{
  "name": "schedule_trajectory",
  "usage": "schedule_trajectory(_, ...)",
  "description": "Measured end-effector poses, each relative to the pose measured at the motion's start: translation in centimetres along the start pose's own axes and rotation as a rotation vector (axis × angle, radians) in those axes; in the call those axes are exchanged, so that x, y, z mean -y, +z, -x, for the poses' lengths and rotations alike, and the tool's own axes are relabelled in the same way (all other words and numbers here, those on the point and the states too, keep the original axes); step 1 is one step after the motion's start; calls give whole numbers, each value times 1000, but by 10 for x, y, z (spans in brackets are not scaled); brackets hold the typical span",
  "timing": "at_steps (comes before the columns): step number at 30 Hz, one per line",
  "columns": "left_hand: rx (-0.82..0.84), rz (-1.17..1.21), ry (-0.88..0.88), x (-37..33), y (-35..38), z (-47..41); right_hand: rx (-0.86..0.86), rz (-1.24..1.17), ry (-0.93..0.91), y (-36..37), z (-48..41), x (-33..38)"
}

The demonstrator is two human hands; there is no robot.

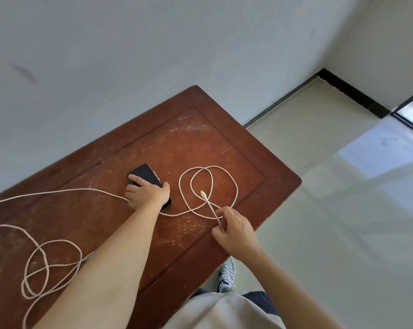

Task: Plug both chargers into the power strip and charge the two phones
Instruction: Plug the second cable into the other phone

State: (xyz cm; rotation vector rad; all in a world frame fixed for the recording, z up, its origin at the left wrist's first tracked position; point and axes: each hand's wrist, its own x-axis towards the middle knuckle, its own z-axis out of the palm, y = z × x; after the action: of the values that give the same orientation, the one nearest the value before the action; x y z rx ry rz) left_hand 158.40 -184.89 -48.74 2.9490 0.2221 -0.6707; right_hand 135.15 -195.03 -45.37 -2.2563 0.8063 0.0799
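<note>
A black phone (145,175) lies flat on the red-brown wooden table (191,136). My left hand (146,194) rests on top of it, fingers wrapped around its near half. A white braided cable (234,184) lies in a double loop to the right of the phone. My right hand (234,230) pinches this cable a short way behind its small white connector (202,193), which points up and away, free in the middle of the loop. A second white cable (38,262) is coiled at the table's near left. No power strip or second phone is visible.
The table's far edge sits against a grey-white wall (153,55). To the right the table ends over a pale tiled floor (343,210). My shoe (226,274) stands on the floor below the near table edge. Both cables run off the left edge of the view.
</note>
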Motion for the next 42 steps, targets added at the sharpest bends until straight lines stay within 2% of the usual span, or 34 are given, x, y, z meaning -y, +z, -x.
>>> schedule_trajectory(7,-14,160,-17,7,-11,2,3,-226,59,1,-11,14)
schedule_trajectory(10,10,383,8,16,-22,9,31,-478,202,-1,-22,31)
schedule_trajectory(13,83,733,39,26,-44,21,39,-757,351,-4,-31,55)
schedule_trajectory(15,153,959,75,33,-64,32,52,-856,329,-7,-34,72)
schedule_trajectory(17,224,1091,109,41,-82,42,71,-841,222,-9,-33,90)
schedule_trajectory(21,322,1237,151,52,-108,57,133,-863,21,-12,-25,123)
schedule_trajectory(24,338,1292,186,59,-125,66,83,-921,-45,-17,-19,141)
schedule_trajectory(27,357,1377,360,73,-139,76,90,-1063,2,-24,-14,149)
schedule_trajectory(29,388,1450,391,82,-143,80,130,-1237,109,-27,-14,150)
schedule_trajectory(33,654,1570,434,92,-142,82,245,-1465,186,-25,-9,151)
schedule_trajectory(35,778,1743,425,93,-140,86,294,-1474,179,-21,-2,152)
schedule_trajectory(37,896,1940,293,95,-138,91,309,-1394,155,-17,5,153)
schedule_trajectory(40,921,2059,147,95,-133,90,269,-1218,99,-15,15,153)
schedule_trajectory(42,928,2160,128,95,-129,88,186,-1180,88,-17,21,151)
